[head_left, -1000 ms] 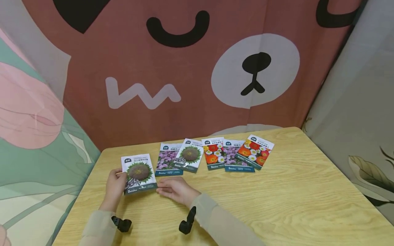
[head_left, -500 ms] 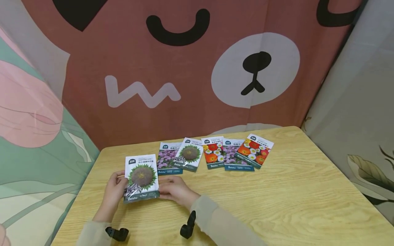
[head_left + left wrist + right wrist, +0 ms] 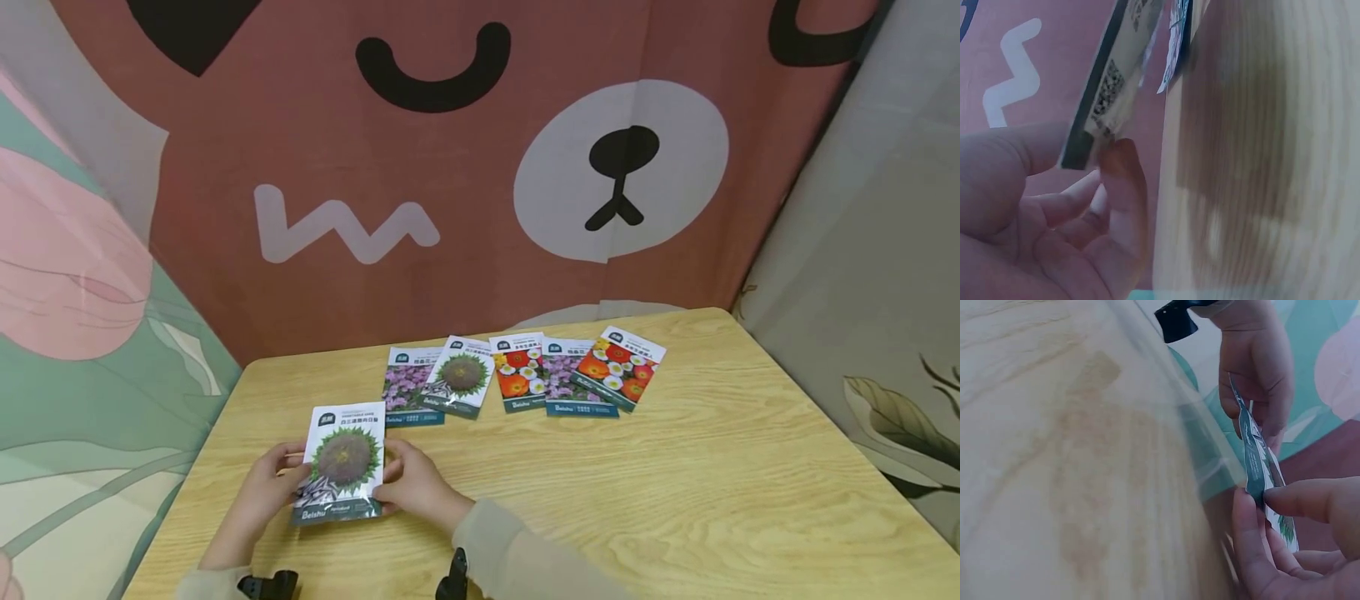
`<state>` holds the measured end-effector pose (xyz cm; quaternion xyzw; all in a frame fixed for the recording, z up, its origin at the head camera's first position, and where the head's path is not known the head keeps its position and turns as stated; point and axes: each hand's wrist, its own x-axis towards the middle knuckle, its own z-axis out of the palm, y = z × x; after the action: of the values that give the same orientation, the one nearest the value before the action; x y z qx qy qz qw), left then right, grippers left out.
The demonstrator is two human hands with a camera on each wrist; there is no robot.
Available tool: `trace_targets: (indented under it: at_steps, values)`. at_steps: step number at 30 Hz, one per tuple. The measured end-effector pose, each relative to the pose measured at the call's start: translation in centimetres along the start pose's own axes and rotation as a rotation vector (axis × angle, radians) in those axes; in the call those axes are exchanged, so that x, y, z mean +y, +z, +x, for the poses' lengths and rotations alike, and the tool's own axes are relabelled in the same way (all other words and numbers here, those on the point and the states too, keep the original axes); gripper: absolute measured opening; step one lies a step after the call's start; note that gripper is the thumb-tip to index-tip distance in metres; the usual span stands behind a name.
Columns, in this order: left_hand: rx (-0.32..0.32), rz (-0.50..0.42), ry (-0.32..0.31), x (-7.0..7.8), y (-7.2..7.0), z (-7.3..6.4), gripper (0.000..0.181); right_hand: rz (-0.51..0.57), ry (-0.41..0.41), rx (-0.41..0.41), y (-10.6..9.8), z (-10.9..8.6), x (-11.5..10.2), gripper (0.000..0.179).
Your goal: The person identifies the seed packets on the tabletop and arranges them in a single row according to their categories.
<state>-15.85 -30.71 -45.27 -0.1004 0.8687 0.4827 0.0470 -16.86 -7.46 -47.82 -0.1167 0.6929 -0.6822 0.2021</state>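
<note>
A seed packet [image 3: 343,460] with a sunflower head on its white front is held up off the wooden table, slightly tilted. My left hand [image 3: 262,487] pinches its left edge between thumb and fingers. On the opposite edge, my right hand [image 3: 418,485] pinches it low down. From the left wrist, the packet's back [image 3: 1107,94] shows a printed code, with my left hand [image 3: 1054,219] beneath. The right wrist view has the packet nearly edge-on [image 3: 1255,462] between thumb and fingers of my right hand [image 3: 1310,537].
Behind lies a row of seed packets, partly overlapping: purple flowers [image 3: 405,392], sunflower [image 3: 461,375], orange poppies [image 3: 517,379], more purple flowers [image 3: 570,383] and more poppies [image 3: 621,367]. They rest on the wooden table [image 3: 675,500]. A printed bear curtain [image 3: 420,292] hangs behind the table.
The sunflower seed packet has risen from the table and come nearer to me. My right hand, earlier beside its lower corner, now grips its right edge. The row behind stays put.
</note>
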Motion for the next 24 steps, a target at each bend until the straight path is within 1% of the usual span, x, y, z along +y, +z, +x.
trace_targets:
  at_steps: [6, 9, 11, 14, 17, 19, 24]
  values:
    - [0.017, 0.088, 0.024, -0.5, -0.3, -0.7, 0.042, -0.036, 0.042, -0.038, 0.5, -0.3, 0.4, 0.079]
    - [0.020, 0.100, 0.008, -1.1, -0.3, -1.1, 0.041, -0.026, 0.080, -0.059, 0.7, -0.5, 0.4, 0.078]
    - [0.022, 0.119, 0.001, -1.5, -0.3, -1.2, 0.040, -0.016, 0.089, -0.065, 0.8, -0.7, 0.3, 0.077]
    - [0.035, 0.142, -0.011, -2.3, -0.4, -1.3, 0.037, -0.001, 0.088, -0.070, 1.2, -1.0, 0.3, 0.076]
    - [0.046, 0.171, -0.015, -2.7, -0.6, -1.4, 0.035, -0.009, 0.081, -0.076, 1.6, -1.2, 0.3, 0.075]
    - [0.050, 0.193, -0.011, -2.7, -0.8, -1.4, 0.034, -0.019, 0.082, -0.078, 1.8, -1.3, 0.4, 0.075]
    - [0.064, 0.210, 0.007, -2.6, -0.8, -1.5, 0.032, -0.051, 0.082, -0.074, 2.1, -1.3, 0.5, 0.075]
